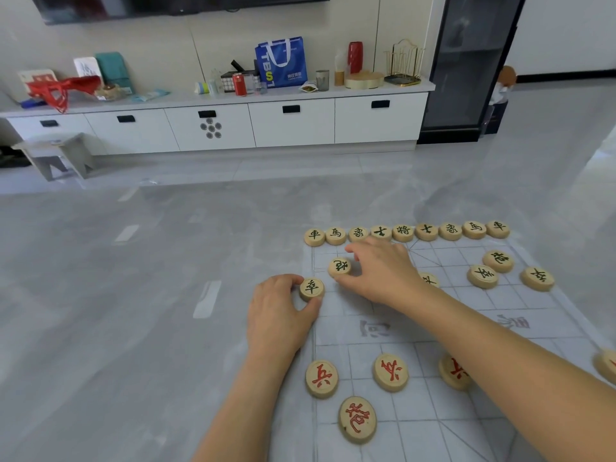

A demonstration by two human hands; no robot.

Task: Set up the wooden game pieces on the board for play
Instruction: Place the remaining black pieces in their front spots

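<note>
A thin see-through board sheet [500, 315] with a printed grid lies on the grey floor. Round wooden discs stand on it. Several black-lettered discs [403, 232] form a row along the far edge. My left hand [278, 311] pinches a black-lettered disc [311, 289] at the sheet's left edge. My right hand [380, 268] pinches another black-lettered disc [339, 267] just inside that edge. More black discs [482, 275] lie at the right. Red-lettered discs [390, 371] sit on the near half, one partly hidden under my right forearm.
Bare grey tile floor [133, 295] spreads to the left and beyond the sheet. A low white cabinet [233, 125] with bags, cans and boxes runs along the far wall. A small grey stool [56, 155] stands at far left, a dark glass cabinet [466, 68] at far right.
</note>
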